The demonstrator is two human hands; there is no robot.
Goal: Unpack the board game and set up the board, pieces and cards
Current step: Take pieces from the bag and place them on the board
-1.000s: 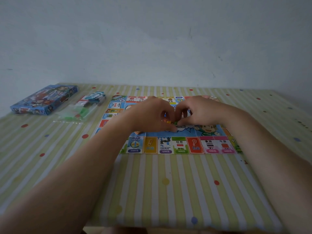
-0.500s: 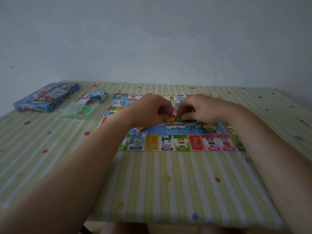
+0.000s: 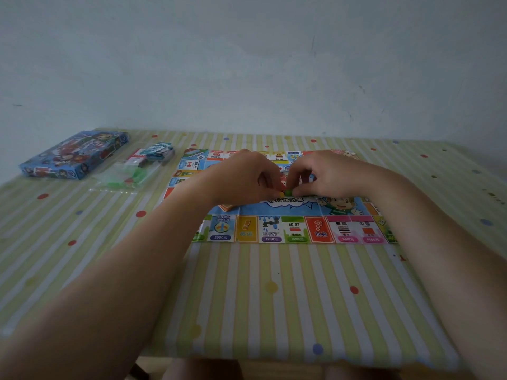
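board [image 3: 274, 229] flat on the striped table [image 3: 274, 297]. left hand [image 3: 241, 179] pinches a yellow piece [image 3: 280, 193], right hand [image 3: 326, 174] a green piece [image 3: 288, 192], fingertips closed on them; pieces side by side at mid-board. far left: box [image 3: 74, 154]; bag [image 3: 123, 176] and cards [image 3: 160, 153] to its right.

Board [image 3: 274, 229]: unfolded, flat, colourful squares round the edge, lying under the fingers [image 3: 297, 191] and reaching nearer than them. Tiny green piece [image 3: 288, 192] pinched at right hand [image 3: 329, 174] tips, yellow piece [image 3: 280, 193] at left hand [image 3: 241, 176] tips, the 2 touching, mid-board. Clear bag [image 3: 123, 178] w/ green bits, card stack [image 3: 159, 153] and blue box [image 3: 74, 154], lying flat: all well left of fingers.
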